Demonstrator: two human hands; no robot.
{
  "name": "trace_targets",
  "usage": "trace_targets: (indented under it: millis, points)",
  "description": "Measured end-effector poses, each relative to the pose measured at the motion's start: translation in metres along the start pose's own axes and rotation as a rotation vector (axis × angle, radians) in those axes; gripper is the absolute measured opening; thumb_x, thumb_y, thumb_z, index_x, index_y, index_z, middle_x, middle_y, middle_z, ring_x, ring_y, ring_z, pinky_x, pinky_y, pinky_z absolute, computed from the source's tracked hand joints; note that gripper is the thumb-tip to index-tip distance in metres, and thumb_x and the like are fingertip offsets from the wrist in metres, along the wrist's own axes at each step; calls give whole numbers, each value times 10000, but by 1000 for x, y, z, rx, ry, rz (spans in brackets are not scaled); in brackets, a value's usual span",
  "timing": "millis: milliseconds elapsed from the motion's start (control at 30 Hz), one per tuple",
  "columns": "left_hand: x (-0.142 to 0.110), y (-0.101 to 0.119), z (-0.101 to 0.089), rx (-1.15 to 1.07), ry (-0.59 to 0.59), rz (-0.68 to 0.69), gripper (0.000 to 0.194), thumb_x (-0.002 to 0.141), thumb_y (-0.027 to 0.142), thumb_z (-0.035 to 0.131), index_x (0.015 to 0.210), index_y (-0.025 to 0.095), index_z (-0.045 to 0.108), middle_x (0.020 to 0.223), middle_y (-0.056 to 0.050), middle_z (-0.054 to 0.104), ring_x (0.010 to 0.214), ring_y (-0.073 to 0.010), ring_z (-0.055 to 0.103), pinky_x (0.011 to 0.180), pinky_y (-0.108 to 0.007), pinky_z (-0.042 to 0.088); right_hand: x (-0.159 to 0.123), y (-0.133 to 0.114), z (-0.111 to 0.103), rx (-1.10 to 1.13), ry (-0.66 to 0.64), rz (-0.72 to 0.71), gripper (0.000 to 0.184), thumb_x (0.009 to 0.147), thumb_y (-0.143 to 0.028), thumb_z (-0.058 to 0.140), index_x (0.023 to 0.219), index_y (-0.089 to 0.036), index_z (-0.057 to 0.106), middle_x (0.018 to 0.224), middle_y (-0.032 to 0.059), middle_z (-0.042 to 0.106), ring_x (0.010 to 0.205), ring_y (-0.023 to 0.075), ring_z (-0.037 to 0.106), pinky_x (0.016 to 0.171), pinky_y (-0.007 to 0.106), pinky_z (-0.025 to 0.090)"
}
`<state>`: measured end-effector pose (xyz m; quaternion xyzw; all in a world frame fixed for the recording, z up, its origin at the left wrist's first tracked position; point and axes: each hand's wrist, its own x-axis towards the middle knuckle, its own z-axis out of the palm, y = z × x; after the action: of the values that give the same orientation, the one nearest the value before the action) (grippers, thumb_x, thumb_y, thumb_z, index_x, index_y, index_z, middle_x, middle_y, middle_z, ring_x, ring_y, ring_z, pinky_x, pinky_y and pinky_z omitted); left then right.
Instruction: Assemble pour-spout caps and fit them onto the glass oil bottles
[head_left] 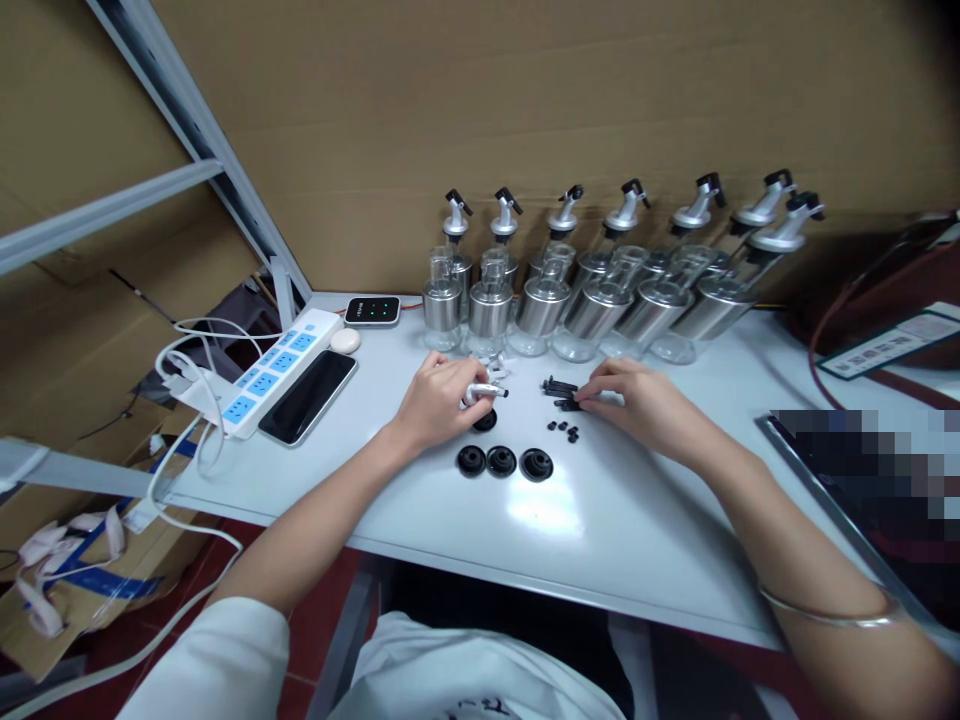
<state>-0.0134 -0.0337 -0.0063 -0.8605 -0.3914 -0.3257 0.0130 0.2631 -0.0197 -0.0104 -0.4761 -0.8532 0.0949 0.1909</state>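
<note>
My left hand (441,398) is closed around a silver pourer spout (487,390) on the white table (600,520), just above a black ring cap (486,421). My right hand (637,400) pinches a small black plastic part (570,404) beside a few black levers (559,386). Tiny black bits (564,429) lie below them. Three black round caps (501,462) sit in a row in front of both hands. Loose white and silver spouts (496,362) lie behind my left hand.
Several glass-and-steel oil bottles (592,300) with pourer tops stand in rows at the table's back by a cardboard wall. A power strip (270,370), a black phone (309,396), a small white puck (345,340) and a black device (373,310) lie left. A dark bag (885,290) sits right.
</note>
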Motion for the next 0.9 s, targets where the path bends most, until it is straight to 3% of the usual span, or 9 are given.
trace_targets:
  millis: [267,667,767,900]
  points:
    - [0,9,-2,-32,-10,-7,209,770,309,490,935,182,471,632,29,618,541,-166,532,757,-363,328,6,-8,17,-11,90,-44,173,827,-239,524,782,-202,686,802,73,626,769,237,572,693,374,482]
    - [0,11,1,-40,-72,16,180,874,351,446,887,176,488,767,-10,680,594,-148,572,803,-357,351,6,-8,15,23,95,-6,130,825,-209,529,809,-201,658,775,58,661,748,228,584,698,362,464]
    - [0,12,1,-49,-106,23,178,883,345,448,869,175,498,768,-12,678,636,-154,587,807,-354,348,7,-19,7,47,153,-23,163,860,-281,526,797,-202,653,753,61,651,715,223,564,668,362,455]
    - [0,17,2,-67,-137,55,178,891,339,451,847,175,504,722,6,672,642,-148,589,819,-347,343,4,-46,-2,253,160,-124,166,876,-341,556,863,-209,655,843,65,657,805,210,590,705,339,468]
